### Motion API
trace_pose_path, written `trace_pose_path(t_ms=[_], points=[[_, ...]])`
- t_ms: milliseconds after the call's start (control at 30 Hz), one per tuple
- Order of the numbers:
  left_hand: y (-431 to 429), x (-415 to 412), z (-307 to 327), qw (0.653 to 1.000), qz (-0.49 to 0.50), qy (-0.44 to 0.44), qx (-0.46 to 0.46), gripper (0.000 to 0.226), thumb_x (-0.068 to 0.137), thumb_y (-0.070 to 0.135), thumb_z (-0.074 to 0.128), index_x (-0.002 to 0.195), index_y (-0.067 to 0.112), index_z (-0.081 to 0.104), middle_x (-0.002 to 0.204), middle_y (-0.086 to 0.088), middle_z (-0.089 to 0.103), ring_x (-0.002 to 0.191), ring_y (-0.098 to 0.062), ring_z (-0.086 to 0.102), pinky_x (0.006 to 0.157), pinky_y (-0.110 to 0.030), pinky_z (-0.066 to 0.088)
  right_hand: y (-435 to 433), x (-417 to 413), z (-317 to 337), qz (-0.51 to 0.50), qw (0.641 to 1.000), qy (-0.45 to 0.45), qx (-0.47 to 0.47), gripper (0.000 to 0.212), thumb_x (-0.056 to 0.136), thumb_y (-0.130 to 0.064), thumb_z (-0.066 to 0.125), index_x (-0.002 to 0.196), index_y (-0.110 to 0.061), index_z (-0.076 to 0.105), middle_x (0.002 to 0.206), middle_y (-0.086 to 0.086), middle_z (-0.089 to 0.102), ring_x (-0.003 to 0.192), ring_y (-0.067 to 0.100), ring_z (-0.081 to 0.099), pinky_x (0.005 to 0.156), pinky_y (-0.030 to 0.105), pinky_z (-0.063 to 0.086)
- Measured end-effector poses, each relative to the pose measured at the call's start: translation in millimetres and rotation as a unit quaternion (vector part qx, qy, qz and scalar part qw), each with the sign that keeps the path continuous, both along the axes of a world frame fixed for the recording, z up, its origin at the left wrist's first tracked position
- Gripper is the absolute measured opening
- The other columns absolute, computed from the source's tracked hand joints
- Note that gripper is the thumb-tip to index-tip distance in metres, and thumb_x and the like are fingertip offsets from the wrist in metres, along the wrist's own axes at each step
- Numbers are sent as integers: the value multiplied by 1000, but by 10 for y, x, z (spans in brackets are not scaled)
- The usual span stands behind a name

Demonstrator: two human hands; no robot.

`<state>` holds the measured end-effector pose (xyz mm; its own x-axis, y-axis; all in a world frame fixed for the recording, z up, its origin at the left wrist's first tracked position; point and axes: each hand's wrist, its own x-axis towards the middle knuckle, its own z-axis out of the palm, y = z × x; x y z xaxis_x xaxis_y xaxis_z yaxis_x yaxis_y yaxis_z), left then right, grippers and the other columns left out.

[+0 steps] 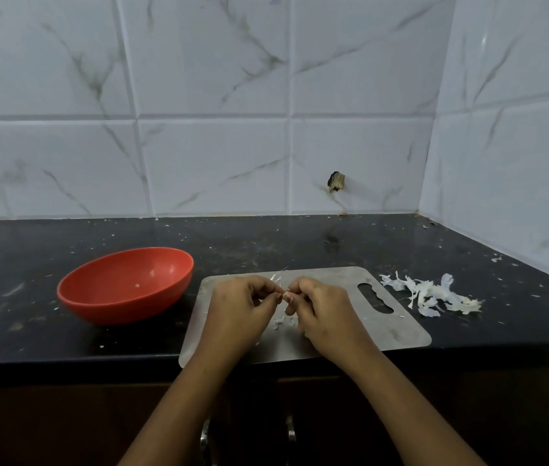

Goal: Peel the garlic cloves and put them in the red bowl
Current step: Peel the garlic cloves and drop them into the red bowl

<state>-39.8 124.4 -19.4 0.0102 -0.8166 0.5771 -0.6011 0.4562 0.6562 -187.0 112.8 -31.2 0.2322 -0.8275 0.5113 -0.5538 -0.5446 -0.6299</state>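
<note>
Steel cutting board lies on the dark counter. Above it we note the left hand and right hand both pinching one small garlic clove between curled fingertips. The red bowl sits just left of the board, with a pale speck inside. A peel heap lies to the right.

Your left hand and right hand are bare. Your left forearm and right forearm are bare too, uncovered down to the bottom edge. One thumbnail looks short and pale.
</note>
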Motion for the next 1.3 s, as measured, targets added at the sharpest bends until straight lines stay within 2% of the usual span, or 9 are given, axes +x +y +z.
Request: trace_pose_path(t_ms=[100, 233, 433, 500, 633, 733, 900, 1133, 1300], points=[[11, -33, -13, 997, 21, -54, -51, 10, 83, 10, 70, 85, 17, 77, 76, 9, 72, 65, 10, 59, 64, -4, 42, 8, -1, -12, -5, 1000, -3, -5, 15, 99, -19, 52, 87, -25, 59, 78, -8, 66, 62, -8, 57, 57, 9, 41], [-20, -57, -83, 984, 47, -139, -104, 7, 82, 12, 68, 79, 18, 72, 71, 6, 69, 56, -1, 54, 58, -19, 45, 27, 6, -15, -6, 1000, -3, -23, 16, 98, -16, 53, 86, -24, 59, 73, -12, 61, 63, -8, 57, 57, 8, 40], [-76, -91, -139, 979, 61, -153, -120, 12, 79, 23, 57, 74, 17, 66, 63, 5, 64, 55, -9, 56, 53, -28, 42, 6, -1, -43, -11, 999, -13, -30, 14, 95, -14, 56, 85, -20, 63, 69, -12, 61, 63, 1, 59, 58, 12, 43], [-57, -104, -125, 984, 53, -128, -111, 10, 82, 19, 60, 75, 16, 67, 63, 6, 65, 55, -8, 58, 56, -27, 47, 16, -2, -26, -2, 999, -33, -18, 16, 95, -14, 56, 84, -24, 61, 72, -9, 65, 61, 0, 61, 57, 11, 44], [-18, -109, -63, 1000, 22, 5, -17, 10, 85, 11, 66, 75, 13, 70, 60, 14, 63, 65, 4, 62, 60, -9, 45, 56, -8, 20, 7, 996, -84, -5, 17, 94, -11, 59, 83, -24, 63, 70, -8, 66, 54, 2, 61, 53, 10, 45], [-23, -98, -33, 995, -4, 82, 63, 10, 86, 15, 66, 77, 16, 72, 66, 4, 69, 60, -2, 64, 62, -22, 53, 85, -18, 44, 14, 991, -133, 5, 22, 93, -9, 60, 82, -28, 65, 68, -6, 67, 52, 3, 61, 49, 13, 47], [17, -74, -1, 980, -15, 155, 124, 12, 88, 9, 65, 79, 13, 72, 70, -3, 72, 57, -6, 64, 53, -17, 50, 81, -32, 62, 24, 982, -182, 46, 15, 93, -8, 60, 91, -21, 68, 70, -1, 69, 49, 5, 59, 47, 17, 48], [67, 40, 43, 991, 58, -29, 115, 8, 80, 15, 75, 78, 22, 72, 71, 11, 69, 67, 0, 65, 67, -21, 55, 28, -62, 66, 23, 963, -253, 87, 14, 93, -6, 58, 90, -14, 69, 66, -1, 68, 50, 9, 57, 48, 21, 47], [96, 62, 59, 987, 82, -103, 90, 16, 76, 29, 80, 71, 27, 65, 68, 14, 62, 63, -1, 62, 57, -17, 48, 5, -62, 54, 13, 964, -249, 95, 10, 93, -10, 60, 89, -12, 69, 65, 0, 66, 51, 8, 56, 49, 21, 47]])
